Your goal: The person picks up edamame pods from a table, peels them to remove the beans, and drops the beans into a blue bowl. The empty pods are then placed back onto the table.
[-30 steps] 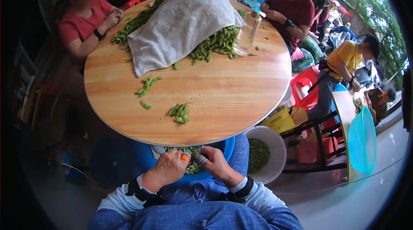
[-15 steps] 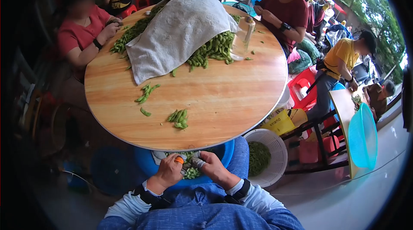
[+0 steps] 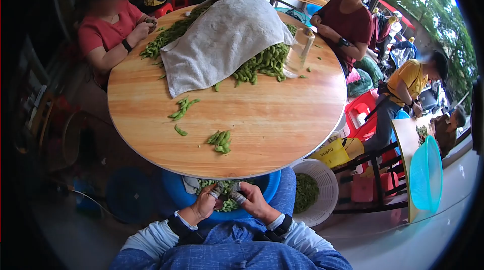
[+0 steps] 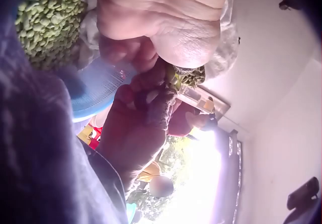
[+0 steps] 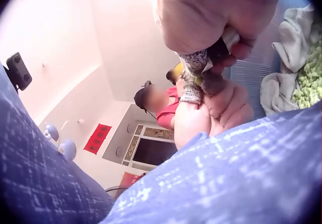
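Observation:
Over the blue tub (image 3: 272, 185), my left hand (image 3: 204, 204) and right hand (image 3: 255, 203) are close together with fingers curled inward. The left wrist view shows a green soybean pod (image 4: 174, 79) pinched between the two wrapped thumbs; fingers hide most of it. A bit of that pod (image 5: 198, 80) also shows in the right wrist view. Grey fabric covers (image 5: 191, 92) wrap the thumbs. Shelled green beans (image 4: 50, 25) lie in the tub below, with a white cloth (image 5: 276, 91) beside them at the tub's side.
A round wooden table (image 3: 242, 113) overhangs the tub's far side. On it are loose pods (image 3: 220, 142), a pod heap under a grey towel (image 3: 227, 38) and a clear bottle (image 3: 300, 50). At my right stands a white basket (image 3: 327, 189) holding pods. Other people sit around.
The left hand has turned, so its orange band no longer shows, and the hands are slightly apart compared with a second ago. The head view has shifted a little.

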`<state>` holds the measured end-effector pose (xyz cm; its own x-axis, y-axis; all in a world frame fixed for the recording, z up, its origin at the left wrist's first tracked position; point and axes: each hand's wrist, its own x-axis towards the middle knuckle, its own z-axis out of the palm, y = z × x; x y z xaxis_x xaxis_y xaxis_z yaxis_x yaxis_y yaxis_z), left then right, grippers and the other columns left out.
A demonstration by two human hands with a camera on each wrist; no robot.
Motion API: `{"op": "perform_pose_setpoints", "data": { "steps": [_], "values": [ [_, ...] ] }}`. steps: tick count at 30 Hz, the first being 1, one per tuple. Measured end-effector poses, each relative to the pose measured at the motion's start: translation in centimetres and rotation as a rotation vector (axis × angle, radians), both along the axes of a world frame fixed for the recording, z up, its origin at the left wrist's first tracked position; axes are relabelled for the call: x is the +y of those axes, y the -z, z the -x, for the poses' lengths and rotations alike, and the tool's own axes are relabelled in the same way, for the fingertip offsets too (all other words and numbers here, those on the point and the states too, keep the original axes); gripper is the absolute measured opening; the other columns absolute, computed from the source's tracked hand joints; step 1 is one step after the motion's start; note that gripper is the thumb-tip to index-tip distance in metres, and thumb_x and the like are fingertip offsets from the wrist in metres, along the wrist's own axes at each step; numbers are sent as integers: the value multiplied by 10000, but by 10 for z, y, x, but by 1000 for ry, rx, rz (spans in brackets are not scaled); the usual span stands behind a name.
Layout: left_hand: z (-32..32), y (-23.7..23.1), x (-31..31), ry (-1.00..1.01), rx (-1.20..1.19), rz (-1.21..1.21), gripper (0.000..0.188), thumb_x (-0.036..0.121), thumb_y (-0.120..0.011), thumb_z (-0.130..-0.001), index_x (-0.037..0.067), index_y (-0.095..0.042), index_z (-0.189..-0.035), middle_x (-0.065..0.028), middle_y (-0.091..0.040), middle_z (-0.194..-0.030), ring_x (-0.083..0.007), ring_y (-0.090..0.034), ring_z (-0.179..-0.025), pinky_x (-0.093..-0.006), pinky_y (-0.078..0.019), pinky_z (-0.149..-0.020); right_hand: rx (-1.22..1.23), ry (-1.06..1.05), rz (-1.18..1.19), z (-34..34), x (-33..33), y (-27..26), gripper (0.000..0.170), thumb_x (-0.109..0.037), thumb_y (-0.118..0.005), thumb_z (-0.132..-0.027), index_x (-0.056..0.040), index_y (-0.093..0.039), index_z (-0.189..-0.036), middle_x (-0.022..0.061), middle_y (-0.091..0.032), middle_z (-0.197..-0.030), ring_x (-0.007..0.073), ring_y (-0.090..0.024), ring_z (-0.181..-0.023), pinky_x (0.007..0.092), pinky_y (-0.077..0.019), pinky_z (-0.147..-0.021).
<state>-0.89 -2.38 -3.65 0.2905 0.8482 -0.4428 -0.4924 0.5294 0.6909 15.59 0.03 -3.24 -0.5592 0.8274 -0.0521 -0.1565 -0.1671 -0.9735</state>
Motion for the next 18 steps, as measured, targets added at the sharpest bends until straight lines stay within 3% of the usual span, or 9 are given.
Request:
{"op": "perform_pose_setpoints", "data": {
  "steps": [3,4,7,8,11,12,17,18],
  "values": [
    [1,5,2,67,59,1,135,200,-411,-882,102,-496,-846,38,-338,-527,-83,-335,-454,-232,-303,-427,-72,33,14,0,3,4,142,-49,-484,-828,36,-525,-934,5,-558,-852,67,-478,-784,222,-414,-697],
    [3,15,3,118,107,-49,147,215,-441,-874,87,-510,-853,19,-421,-578,-85,-387,-484,-242,-328,-439,-103,28,38,-3,7,13,156,-60,-483,-834,36,-523,-949,6,-562,-871,70,-491,-797,223,-419,-708],
    [-6,25,11,119,524,-642,159,206,-462,-864,62,-530,-850,-7,-499,-660,-68,-437,-532,-236,-349,-453,-176,5,83,-9,11,12,160,-49,-484,-826,40,-526,-953,10,-565,-877,74,-507,-796,222,-427,-707],
    [-3,26,10,141,615,-680,183,202,-465,-860,37,-543,-845,-16,-530,-665,-52,-458,-547,-221,-355,-458,-178,-8,78,-9,11,13,160,-48,-486,-825,39,-528,-952,9,-565,-876,73,-507,-795,221,-426,-707],
    [9,-1,11,304,587,-277,190,195,-445,-865,37,-534,-805,7,-494,-589,-53,-433,-507,-211,-344,-448,-191,-59,66,-8,13,14,161,-48,-490,-824,37,-529,-955,6,-565,-874,68,-500,-797,219,-423,-709],
    [12,4,12,304,489,-244,205,201,-422,-874,44,-515,-781,25,-455,-536,-58,-411,-480,-209,-334,-437,-196,-79,54,-9,12,17,162,-50,-491,-824,37,-528,-956,5,-564,-873,67,-498,-798,218,-422,-710],
    [7,6,12,328,553,-182,201,206,-386,-886,64,-501,-803,20,-444,-571,-61,-394,-481,-211,-315,-425,-212,-61,26,-6,11,14,124,12,-506,-787,43,-533,-904,6,-541,-831,66,-469,-774,207,-398,-673],
    [7,12,12,318,523,-158,199,206,-384,-886,66,-501,-807,18,-445,-581,-63,-390,-480,-212,-314,-425,-369,-76,-93,-8,13,15,112,43,-509,-758,45,-536,-867,1,-527,-805,69,-458,-761,208,-390,-658]
  ]
}}
